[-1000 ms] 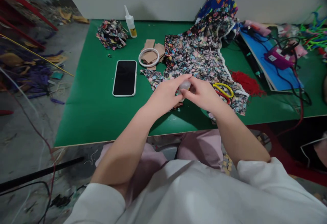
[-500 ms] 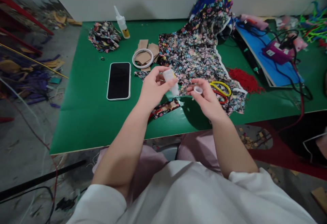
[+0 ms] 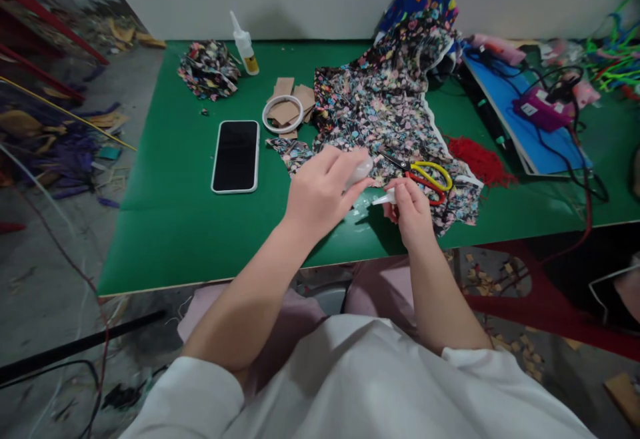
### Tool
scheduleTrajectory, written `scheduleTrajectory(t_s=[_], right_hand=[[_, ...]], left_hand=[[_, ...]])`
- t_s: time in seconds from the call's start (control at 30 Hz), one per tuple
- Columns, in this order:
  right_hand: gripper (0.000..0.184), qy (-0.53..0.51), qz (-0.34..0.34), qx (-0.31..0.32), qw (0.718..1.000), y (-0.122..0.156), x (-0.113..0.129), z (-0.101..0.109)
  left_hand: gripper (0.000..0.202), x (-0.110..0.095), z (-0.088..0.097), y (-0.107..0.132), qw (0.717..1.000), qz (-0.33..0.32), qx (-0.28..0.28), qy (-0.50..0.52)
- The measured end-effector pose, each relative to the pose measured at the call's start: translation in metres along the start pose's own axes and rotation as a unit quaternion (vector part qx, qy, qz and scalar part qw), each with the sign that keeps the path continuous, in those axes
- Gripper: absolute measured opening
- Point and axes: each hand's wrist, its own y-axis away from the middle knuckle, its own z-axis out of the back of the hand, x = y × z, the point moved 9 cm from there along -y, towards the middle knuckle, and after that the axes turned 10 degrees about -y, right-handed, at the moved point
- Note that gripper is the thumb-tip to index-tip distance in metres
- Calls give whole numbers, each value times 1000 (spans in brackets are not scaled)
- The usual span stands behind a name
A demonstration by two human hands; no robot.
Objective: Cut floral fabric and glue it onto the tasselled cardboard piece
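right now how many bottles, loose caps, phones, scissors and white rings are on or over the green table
bottles: 2, back bottle, held bottle in the left hand
loose cap: 1, in the right hand
phone: 1
scissors: 1
white ring: 1
total: 6

Small bottle (image 3: pixel 360 171) and nozzle cap (image 3: pixel 383 198) showing smooth whitish plastic; floral fabric (image 3: pixel 380 105) looking matt cloth; phone (image 3: pixel 235 156) gleaming glossy.
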Motion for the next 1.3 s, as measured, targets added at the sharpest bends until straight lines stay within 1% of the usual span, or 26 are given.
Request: scheduleTrajectory(t_s=[0.03, 0.1, 0.17, 0.2, 0.23, 0.3, 0.37, 0.43, 0.53, 0.63, 0.77, 0.83, 1.03, 1.1, 1.2, 1.3], right_hand=[[31, -12, 3, -13, 1000, 0, -1, 2], [31, -34, 10, -39, 999, 2, -3, 7], [28, -34, 16, -45, 998, 3, -4, 7], [26, -23, 18, -37, 999, 4, -5, 5], [25, -8, 21, -23, 999, 5, -5, 1], [23, 24, 25, 5, 999, 7, -5, -8], [21, 53, 32, 13, 998, 8, -4, -13], [19, 83, 42, 7, 996, 9, -4, -16], [19, 115, 40, 11, 993, 9, -5, -19], [20, 131, 33, 20, 991, 9, -7, -21], [19, 137, 32, 25, 990, 9, -5, -22], [18, 139, 30, 29, 989, 9, -4, -23], [18, 152, 17, 38, 988, 8, -4, -26], [18, 151, 15, 37, 988, 8, -4, -26], [18, 146, 14, 36, 989, 8, -5, -25], [19, 142, 10, 37, 989, 8, -7, -25]], left_hand=[[32, 0, -1, 1, 1000, 0, 0, -2], [32, 6, -3, 1, 999, 23, 10, 33], [32, 19, -1, -1, 991, 67, 16, 118], [32, 28, 1, -3, 980, 93, 10, 175], [31, 37, 6, -4, 965, 120, -5, 235], [29, 55, 16, -6, 923, 174, -55, 339], [28, 68, 23, -5, 882, 216, -97, 407], [25, 72, 28, -4, 851, 236, -121, 454], [21, 70, 31, -2, 809, 243, -140, 517], [19, 71, 31, -1, 782, 253, -149, 550], [18, 76, 31, 0, 756, 265, -159, 577], [19, 77, 33, 0, 749, 272, -161, 583], [24, 73, 45, -1, 749, 278, -171, 576], [27, 72, 49, 0, 754, 287, -162, 569], [31, 72, 51, 2, 756, 316, -127, 559], [26, 72, 51, 6, 736, 353, -119, 565]])
